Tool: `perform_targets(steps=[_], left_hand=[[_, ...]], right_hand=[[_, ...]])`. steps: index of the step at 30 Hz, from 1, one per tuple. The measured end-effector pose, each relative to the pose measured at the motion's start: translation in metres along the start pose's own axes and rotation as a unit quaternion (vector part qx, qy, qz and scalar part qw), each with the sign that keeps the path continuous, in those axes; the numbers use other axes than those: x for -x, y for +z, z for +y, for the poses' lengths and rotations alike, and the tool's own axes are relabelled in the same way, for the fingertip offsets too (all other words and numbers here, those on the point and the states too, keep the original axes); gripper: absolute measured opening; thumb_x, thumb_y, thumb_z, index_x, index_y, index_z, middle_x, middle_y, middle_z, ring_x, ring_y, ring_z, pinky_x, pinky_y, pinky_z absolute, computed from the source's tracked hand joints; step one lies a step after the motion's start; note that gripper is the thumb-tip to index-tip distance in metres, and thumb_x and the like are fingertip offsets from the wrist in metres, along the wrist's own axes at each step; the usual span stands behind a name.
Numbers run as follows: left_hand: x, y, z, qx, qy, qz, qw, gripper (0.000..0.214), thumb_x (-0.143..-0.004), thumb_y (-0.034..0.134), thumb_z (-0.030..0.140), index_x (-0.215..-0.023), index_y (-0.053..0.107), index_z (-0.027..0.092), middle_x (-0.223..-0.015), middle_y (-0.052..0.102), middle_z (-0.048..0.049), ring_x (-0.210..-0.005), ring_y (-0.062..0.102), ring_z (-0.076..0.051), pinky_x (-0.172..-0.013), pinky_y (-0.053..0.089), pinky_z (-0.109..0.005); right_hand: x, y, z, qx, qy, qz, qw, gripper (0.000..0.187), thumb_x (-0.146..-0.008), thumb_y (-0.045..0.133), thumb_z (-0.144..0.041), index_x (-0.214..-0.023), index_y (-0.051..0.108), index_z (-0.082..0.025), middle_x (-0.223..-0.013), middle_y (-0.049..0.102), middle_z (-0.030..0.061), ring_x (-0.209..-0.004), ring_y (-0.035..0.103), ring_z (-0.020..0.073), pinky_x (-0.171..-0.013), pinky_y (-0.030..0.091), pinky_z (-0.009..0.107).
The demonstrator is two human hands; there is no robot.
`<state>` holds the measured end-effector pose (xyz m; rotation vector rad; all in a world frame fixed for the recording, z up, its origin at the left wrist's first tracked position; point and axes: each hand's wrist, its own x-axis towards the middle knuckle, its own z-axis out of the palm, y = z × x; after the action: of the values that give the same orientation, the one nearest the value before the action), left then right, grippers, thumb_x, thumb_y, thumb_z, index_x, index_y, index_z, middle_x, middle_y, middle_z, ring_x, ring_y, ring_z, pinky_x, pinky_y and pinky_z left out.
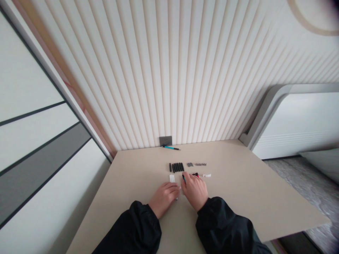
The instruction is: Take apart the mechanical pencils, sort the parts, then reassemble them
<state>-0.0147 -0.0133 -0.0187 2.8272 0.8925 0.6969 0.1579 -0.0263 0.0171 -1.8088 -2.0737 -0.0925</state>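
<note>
- slim blue-and-black pen [171, 147] on the beige worktop [132, 183], before the dark rectangular socket [165, 140];
- short black cylinders [178, 167] before the pen;
- small grey pieces [190, 164] right of the cylinders;
- thin white strips [172, 178] between cylinders and left hand [164, 196];
- small white pieces [207, 175] right of the right hand [195, 191]

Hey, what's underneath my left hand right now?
Just beyond your left hand, white strips show on the table; a small tip peeks out on its near side. Whatever lies directly beneath is covered.
</note>
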Motion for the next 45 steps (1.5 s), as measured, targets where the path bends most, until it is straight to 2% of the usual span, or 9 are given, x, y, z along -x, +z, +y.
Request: perform_targets(steps=[7,14,21,24,29,31,34,39,45], left_hand=[[0.005,-0.01,-0.006,0.005,-0.002,-0.007,1.0,0.021,-0.097,0.047,0.022,-0.102,0.067,0.02,-0.107,0.07,-0.0031,-0.107,0.061,-0.018,-0.096,0.049,-0.035],[0.003,-0.011,-0.005,-0.001,-0.009,-0.031,0.999,0.024,-0.098,0.044,0.022,-0.104,0.066,0.02,-0.108,0.069,-0.0024,-0.109,0.059,-0.017,-0.098,0.046,-0.036],[0.002,-0.012,-0.004,0.002,-0.005,-0.013,1.0,0.024,-0.098,0.042,0.02,-0.104,0.065,0.022,-0.109,0.069,-0.0015,-0.109,0.058,-0.017,-0.097,0.045,-0.037],[0.0,-0.014,-0.002,0.006,-0.02,0.025,0.999,0.022,-0.098,0.043,0.02,-0.102,0.065,0.021,-0.105,0.069,-0.0033,-0.104,0.06,-0.02,-0.095,0.045,-0.04],[0.001,-0.012,0.007,0.065,-0.123,0.12,0.983,0.022,-0.098,0.044,0.027,-0.093,0.063,0.018,-0.086,0.065,-0.0055,-0.083,0.062,-0.02,-0.077,0.052,-0.035],[0.003,-0.01,0.012,0.106,-0.151,0.151,0.971,0.021,-0.098,0.044,0.03,-0.105,0.059,0.019,-0.086,0.065,-0.0048,-0.082,0.063,-0.019,-0.075,0.053,-0.033],[0.005,-0.009,0.019,0.144,-0.177,0.164,0.96,0.042,-0.096,0.048,0.033,-0.135,0.038,0.022,-0.089,0.067,-0.0024,-0.083,0.066,-0.018,-0.078,0.054,-0.032],[0.002,-0.014,0.022,0.093,-0.118,0.143,0.978,0.057,-0.096,0.048,0.032,-0.146,0.021,0.024,-0.086,0.069,-0.0011,-0.083,0.065,-0.019,-0.083,0.053,-0.037],[0.0,-0.02,0.018,0.025,-0.067,0.142,0.987,0.055,-0.096,0.05,0.031,-0.144,0.026,0.021,-0.091,0.069,-0.0044,-0.085,0.066,-0.02,-0.081,0.053,-0.037]], right_hand=[[-0.014,0.023,-0.015,0.039,-0.017,-0.01,0.999,0.008,-0.09,0.049,-0.014,-0.087,0.055,-0.019,-0.073,0.066,0.0059,-0.072,0.063,0.0213,-0.058,0.037,0.028],[-0.012,0.027,-0.017,0.06,-0.03,-0.015,0.998,0.009,-0.086,0.053,-0.012,-0.082,0.057,-0.018,-0.08,0.063,0.0083,-0.082,0.057,0.025,-0.067,0.038,0.033],[-0.014,0.031,-0.012,0.034,-0.018,-0.014,0.999,0.009,-0.085,0.055,-0.012,-0.081,0.06,-0.018,-0.081,0.062,0.0081,-0.082,0.055,0.024,-0.07,0.038,0.033],[-0.015,0.022,-0.012,-0.017,-0.022,0.024,0.999,0.013,-0.089,0.051,-0.015,-0.083,0.062,-0.019,-0.08,0.062,0.0068,-0.082,0.055,0.0232,-0.073,0.039,0.034],[0.006,0.0,-0.014,-0.208,-0.119,0.066,0.968,0.019,-0.094,0.047,-0.02,-0.103,0.064,-0.022,-0.091,0.063,0.0053,-0.087,0.057,0.0194,-0.08,0.042,0.032],[0.018,-0.004,-0.012,-0.271,-0.123,0.072,0.952,0.023,-0.093,0.048,-0.02,-0.111,0.062,-0.022,-0.099,0.063,0.0067,-0.092,0.057,0.0199,-0.082,0.044,0.032],[0.03,-0.005,-0.006,-0.353,-0.096,0.062,0.929,0.018,-0.092,0.051,-0.021,-0.105,0.064,-0.022,-0.097,0.064,0.0064,-0.092,0.058,0.0199,-0.082,0.046,0.032],[0.03,-0.003,0.001,-0.441,-0.033,0.001,0.897,0.012,-0.088,0.059,-0.027,-0.094,0.067,-0.022,-0.086,0.066,0.0034,-0.078,0.059,0.0168,-0.071,0.047,0.027],[0.026,0.001,-0.001,-0.444,-0.011,-0.014,0.896,0.014,-0.089,0.057,-0.03,-0.087,0.067,-0.02,-0.08,0.066,0.0026,-0.074,0.059,0.0163,-0.069,0.047,0.027]])
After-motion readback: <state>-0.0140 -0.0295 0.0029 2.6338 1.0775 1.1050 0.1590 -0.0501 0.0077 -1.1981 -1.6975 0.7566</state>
